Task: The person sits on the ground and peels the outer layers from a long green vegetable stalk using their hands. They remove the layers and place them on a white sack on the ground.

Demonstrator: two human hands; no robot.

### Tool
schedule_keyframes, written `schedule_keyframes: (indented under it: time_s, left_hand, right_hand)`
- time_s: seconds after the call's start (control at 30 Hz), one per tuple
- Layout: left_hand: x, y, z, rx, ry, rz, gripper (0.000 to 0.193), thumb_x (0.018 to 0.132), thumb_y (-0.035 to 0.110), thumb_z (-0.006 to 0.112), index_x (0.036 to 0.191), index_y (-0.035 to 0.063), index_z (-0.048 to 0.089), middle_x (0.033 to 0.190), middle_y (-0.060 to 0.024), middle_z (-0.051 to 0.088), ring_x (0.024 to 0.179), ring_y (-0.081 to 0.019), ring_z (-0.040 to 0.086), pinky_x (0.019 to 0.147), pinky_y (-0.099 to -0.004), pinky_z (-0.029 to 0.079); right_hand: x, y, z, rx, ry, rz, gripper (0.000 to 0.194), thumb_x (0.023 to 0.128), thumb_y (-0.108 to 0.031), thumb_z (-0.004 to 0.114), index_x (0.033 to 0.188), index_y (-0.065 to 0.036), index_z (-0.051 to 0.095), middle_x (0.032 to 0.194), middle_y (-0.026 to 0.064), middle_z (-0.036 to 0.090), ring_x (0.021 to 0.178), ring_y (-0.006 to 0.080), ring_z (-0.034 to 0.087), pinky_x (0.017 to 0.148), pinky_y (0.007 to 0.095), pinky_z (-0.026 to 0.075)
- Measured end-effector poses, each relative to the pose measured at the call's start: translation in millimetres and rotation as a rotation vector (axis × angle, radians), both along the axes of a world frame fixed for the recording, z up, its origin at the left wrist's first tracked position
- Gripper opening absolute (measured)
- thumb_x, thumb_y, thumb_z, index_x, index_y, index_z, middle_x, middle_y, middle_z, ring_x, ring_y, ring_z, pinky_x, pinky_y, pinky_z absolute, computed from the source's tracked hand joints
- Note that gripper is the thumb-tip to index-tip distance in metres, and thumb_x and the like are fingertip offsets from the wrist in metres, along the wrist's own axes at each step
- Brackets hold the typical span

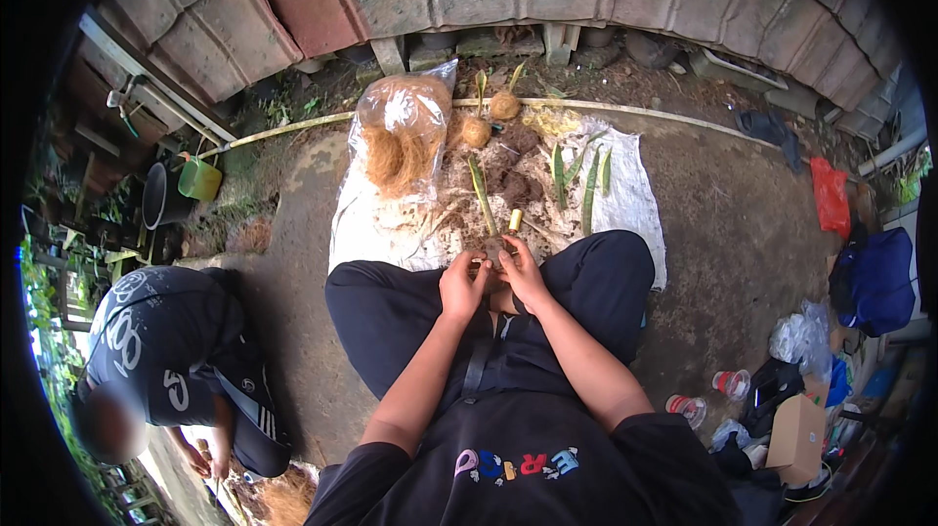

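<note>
My left hand point(462, 286) and my right hand point(523, 275) close around a dark ball of soil point(495, 247) from both sides, just above my crossed legs. A snake plant leaf point(481, 193) stands up from this ball, leaning slightly left. Close by my right fingertips is a small yellow spool point(516, 219). Beyond lie dark clumps of soil point(519, 187) and loose snake plant leaves point(589, 193). Two fibre-wrapped balls, a nearer one point(476, 132) and a farther one point(504, 106), each carry a leaf.
A white woven sack point(623, 182) lies under the materials. On its left sits a clear plastic bag of coconut fibre point(399, 160). Another person point(176, 350) crouches at left, handling a thin stick-like thing. Plastic cups point(687, 409) and a cardboard box point(796, 440) are at right.
</note>
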State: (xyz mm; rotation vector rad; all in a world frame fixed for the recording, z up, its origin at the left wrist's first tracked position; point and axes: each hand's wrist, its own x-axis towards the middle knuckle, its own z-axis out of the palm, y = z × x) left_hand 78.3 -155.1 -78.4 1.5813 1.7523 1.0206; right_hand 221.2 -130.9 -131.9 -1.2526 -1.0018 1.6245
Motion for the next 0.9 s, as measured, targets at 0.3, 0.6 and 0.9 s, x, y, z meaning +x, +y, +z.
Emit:
schedule_keyframes:
  time_s: [0.3, 0.6, 0.9]
  left_hand:
    - [-4, 3, -5, 0.090, 0.092, -0.025, 0.018, 0.086, 0.019, 0.071, 0.097, 0.0070, 0.065, 0.088, -0.0132, 0.069, 0.077, -0.0269, 0.071, 0.066, -0.0367, 0.054]
    - [-4, 4, -4, 0.064, 0.131, -0.040, 0.018, 0.085, 0.019, 0.072, 0.095, 0.0067, 0.064, 0.087, -0.0123, 0.068, 0.076, -0.0276, 0.070, 0.067, -0.0370, 0.054]
    - [-5, 5, -9, 0.052, 0.142, -0.044, 0.018, 0.086, 0.021, 0.071, 0.096, 0.0068, 0.064, 0.089, -0.0120, 0.068, 0.079, -0.0286, 0.070, 0.069, -0.0386, 0.054]
  right_hand:
    - [-1, 1, -10, 0.018, -0.038, -0.027, 0.045, 0.099, -0.028, 0.058, 0.140, -0.016, 0.046, 0.113, 0.0079, 0.061, 0.089, 0.0135, 0.062, 0.079, 0.0308, 0.054]
    - [-1, 3, -17, 0.017, -0.045, -0.023, 0.044, 0.099, -0.029, 0.058, 0.140, -0.017, 0.047, 0.113, 0.0069, 0.061, 0.090, 0.0134, 0.062, 0.080, 0.0319, 0.055]
    - [-1, 4, -16, 0.004, -0.075, -0.013, 0.044, 0.099, -0.029, 0.058, 0.140, -0.016, 0.047, 0.115, 0.0080, 0.062, 0.091, 0.0137, 0.063, 0.079, 0.0316, 0.055]
